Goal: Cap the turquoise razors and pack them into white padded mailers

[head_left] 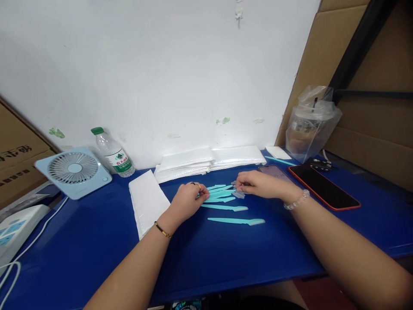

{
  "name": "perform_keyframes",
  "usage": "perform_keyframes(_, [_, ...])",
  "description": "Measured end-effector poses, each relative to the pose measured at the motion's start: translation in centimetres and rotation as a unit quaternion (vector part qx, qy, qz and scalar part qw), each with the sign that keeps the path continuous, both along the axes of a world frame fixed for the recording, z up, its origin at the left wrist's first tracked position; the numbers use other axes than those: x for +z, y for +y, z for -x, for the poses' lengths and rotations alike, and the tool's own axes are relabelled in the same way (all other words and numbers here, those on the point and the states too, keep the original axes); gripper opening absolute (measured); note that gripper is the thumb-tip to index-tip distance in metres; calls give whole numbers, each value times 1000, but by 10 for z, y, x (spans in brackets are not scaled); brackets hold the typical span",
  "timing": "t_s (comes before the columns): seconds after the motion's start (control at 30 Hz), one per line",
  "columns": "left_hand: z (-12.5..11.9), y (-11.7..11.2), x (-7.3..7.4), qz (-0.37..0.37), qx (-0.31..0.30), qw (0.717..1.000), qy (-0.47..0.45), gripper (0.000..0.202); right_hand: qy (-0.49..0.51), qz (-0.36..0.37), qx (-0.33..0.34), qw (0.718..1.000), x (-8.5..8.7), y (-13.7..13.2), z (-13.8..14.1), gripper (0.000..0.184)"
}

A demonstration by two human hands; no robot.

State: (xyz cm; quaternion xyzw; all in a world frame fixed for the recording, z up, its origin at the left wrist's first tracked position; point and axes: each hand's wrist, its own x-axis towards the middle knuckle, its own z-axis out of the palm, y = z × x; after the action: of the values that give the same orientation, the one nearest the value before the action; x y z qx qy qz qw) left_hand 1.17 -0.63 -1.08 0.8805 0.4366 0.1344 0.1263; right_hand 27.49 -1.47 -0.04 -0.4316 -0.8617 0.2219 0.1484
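Several items on the blue table (97,241). Bunch of teal razors (221,191), table centre: my left hand (189,200) curled onto its 9 o'clock ends, my right hand (258,185) pinching its 3 o'clock ends. Two loose razors (237,221) at 6 o'clock. White envelopes (209,161), stacked, at 12 o'clock. Fan (74,170) at 10 o'clock; phone (324,187) at 3 o'clock.

Two hands (189,200), two phones (323,187), one fan (75,170), one water bottle (113,154)
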Motion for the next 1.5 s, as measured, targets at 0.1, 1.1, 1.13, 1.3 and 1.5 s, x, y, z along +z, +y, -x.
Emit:
perform_keyframes(0.1, [6, 7, -5, -15, 10, 1000, -24, 21, -3, -7, -39, 999, -2, 3, -4, 18])
perform_keyframes(1.1, [-3, 0, -5, -51, 2, 998, -47, 24, -18, 24, -47, 998, 12, -13, -1, 22])
perform_keyframes(1.13, [-4, -3, -4, -49, -5, 997, -58, 26, -36, 50, -15, 998, 13, -17, -1, 24])
perform_keyframes(1.3, [-16, -25, 1, -15, -137, 990, -30, 28, -131, 140, 69, 979, 10, -29, 10, 19])
perform_keyframes(1.5, [-18, -28, -8, -10, -134, 991, 16, 18, -60, 49, 29, 997, 12, -28, 25, 7])
